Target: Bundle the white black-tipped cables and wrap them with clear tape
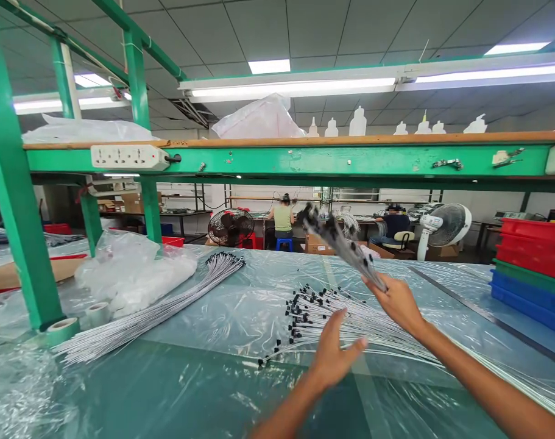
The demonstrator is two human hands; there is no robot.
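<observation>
Our right hand (pixel 398 300) grips a raised bunch of thin wires (pixel 339 242) w/ black tips; left hand (pixel 332 352) open, fingers spread over loose wires (pixel 323 311). 2 piles on glossy plastic sheet (pixel 213 390).

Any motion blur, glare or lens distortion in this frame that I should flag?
Head view: the bundle of black-tipped wires lifted by the right hand is smeared by motion blur; the left hand and the loose wires on the table are sharper. Glare streaks the plastic sheet. The ceiling strip lights are blown out, and the wide lens bends the green post.
</observation>
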